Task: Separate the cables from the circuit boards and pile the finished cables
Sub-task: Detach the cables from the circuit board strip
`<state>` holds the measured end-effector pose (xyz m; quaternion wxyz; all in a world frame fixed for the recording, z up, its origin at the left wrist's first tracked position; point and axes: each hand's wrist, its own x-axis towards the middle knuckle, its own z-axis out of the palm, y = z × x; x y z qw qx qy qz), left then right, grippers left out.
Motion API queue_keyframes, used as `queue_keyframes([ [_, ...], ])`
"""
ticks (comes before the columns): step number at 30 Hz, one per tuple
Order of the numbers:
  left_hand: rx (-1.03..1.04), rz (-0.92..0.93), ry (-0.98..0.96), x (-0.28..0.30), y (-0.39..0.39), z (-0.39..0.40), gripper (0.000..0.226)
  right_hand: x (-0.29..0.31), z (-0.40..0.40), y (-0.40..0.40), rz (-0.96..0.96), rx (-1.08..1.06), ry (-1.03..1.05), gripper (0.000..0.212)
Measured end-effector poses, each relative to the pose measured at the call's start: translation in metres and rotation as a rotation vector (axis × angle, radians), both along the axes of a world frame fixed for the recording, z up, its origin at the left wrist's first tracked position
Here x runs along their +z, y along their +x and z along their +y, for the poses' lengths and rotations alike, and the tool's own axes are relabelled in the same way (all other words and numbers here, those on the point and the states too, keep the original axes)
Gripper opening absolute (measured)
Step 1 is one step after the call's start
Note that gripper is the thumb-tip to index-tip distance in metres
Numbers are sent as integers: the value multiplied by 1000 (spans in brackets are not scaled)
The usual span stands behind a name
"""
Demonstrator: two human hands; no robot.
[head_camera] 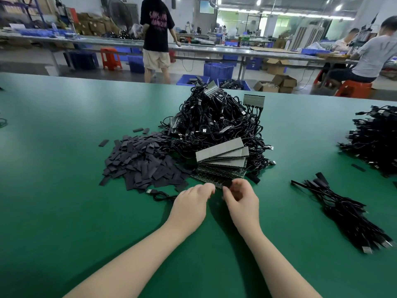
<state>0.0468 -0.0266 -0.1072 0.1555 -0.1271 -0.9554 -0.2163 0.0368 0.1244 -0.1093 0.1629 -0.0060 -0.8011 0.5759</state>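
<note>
Cables (217, 117) lie in a big black tangle at the middle of the green tabletop (53, 147), many still joined to circuit boards (221, 157) that fan out in a stack at the heap's near edge. Just in front of that stack both hands meet. The left hand (191, 203) has its fingers curled toward the lowest board's edge, and the right hand (241, 196) pinches a small dark piece between thumb and fingertips; it is blurred, so it seems to be a cable end at the board, though I cannot say for sure. A single cable with a USB plug (150, 192) lies beside the left hand. Left of the heap sits a spread pile of flat dark sleeves (139, 162). Finished cables (348, 214) lie in a straight bundle to the right, and another tangled heap (373, 138) sits near the right edge. Beyond the tabletop, a person in a black shirt (156, 29) stands at a long bench.
</note>
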Motion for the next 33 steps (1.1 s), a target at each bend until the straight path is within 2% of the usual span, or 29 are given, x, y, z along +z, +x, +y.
queue_keyframes([
  [4,25,14,99,8,2,12,28,0,0,-3,-30,30,-43,34],
  [8,-36,63,34,4,2,18,23,-2,5,-1,-49,62,-74,29],
  [11,18,88,151,0,4,15,21,0,6,-1,-63,61,-139,27],
  [15,17,12,86,-2,2,15,37,0,6,0,-89,75,-223,27],
  [22,36,36,120,-7,0,13,28,-3,6,0,-105,110,-254,25],
  [26,17,33,184,-5,-1,12,24,-1,12,0,-156,199,-314,27],
  [33,-32,-82,413,-6,-3,7,26,6,20,3,-193,326,-342,25],
])
